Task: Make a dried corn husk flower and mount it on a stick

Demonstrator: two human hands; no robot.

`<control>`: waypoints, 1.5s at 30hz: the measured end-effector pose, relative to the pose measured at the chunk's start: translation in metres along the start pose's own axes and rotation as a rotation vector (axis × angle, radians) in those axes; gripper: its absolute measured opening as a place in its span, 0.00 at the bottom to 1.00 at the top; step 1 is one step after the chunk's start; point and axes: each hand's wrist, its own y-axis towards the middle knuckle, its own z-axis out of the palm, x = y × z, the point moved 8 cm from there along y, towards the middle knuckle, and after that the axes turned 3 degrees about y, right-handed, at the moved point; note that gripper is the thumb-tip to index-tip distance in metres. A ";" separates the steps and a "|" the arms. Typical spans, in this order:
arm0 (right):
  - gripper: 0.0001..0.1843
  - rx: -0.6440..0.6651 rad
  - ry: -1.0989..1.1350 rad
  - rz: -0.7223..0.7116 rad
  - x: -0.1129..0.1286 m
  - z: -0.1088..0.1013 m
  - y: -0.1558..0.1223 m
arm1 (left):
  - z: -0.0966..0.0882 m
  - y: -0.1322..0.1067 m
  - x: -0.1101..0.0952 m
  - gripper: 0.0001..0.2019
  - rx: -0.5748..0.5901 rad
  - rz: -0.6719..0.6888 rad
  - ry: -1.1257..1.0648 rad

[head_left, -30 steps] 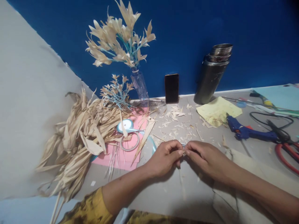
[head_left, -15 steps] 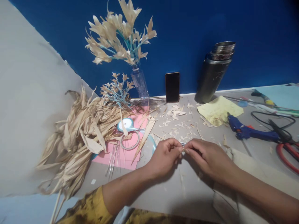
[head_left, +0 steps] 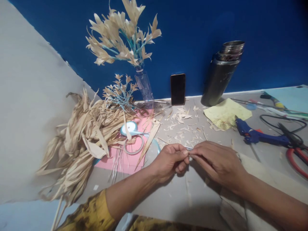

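Low over the table my left hand (head_left: 173, 159) and my right hand (head_left: 216, 162) meet fingertip to fingertip. Both are closed in a pinch around something tiny and pale that the fingers mostly hide; its kind cannot be made out. Small husk scraps (head_left: 184, 128) lie scattered just beyond the fingers. Left of my left hand, a roll of light blue tape (head_left: 129, 127) and a pale ring (head_left: 126, 149) rest on pink paper (head_left: 134, 167), with thin wires (head_left: 116, 165) near them. A long husk strip (head_left: 149, 141) lies beside these.
Dried corn husks (head_left: 74, 138) pile up at left. Husk flowers (head_left: 127, 35) stand in a clear bottle (head_left: 144, 88). A phone (head_left: 177, 89) and a dark flask (head_left: 220, 77) lean at the blue wall. At right lie yellow paper (head_left: 225, 112), a blue glue gun (head_left: 258, 134) and red-handled scissors (head_left: 297, 162).
My right hand has turned slightly, with its back raised and its fingers straighter. My left fingers have shifted a little on the small piece. The other things stay in place.
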 end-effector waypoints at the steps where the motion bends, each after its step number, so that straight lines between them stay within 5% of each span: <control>1: 0.11 0.000 0.012 0.033 -0.003 0.000 0.000 | 0.001 0.000 -0.001 0.19 0.011 0.001 0.001; 23: 0.10 -0.047 0.106 0.361 -0.028 -0.006 0.001 | 0.002 -0.001 -0.006 0.18 0.069 0.058 -0.089; 38: 0.12 0.009 0.043 0.028 -0.006 -0.003 0.002 | -0.002 -0.010 -0.017 0.19 -0.107 0.165 0.275; 45: 0.09 -0.078 0.103 -0.034 0.000 -0.012 0.004 | 0.002 -0.007 -0.014 0.24 -0.003 0.148 0.077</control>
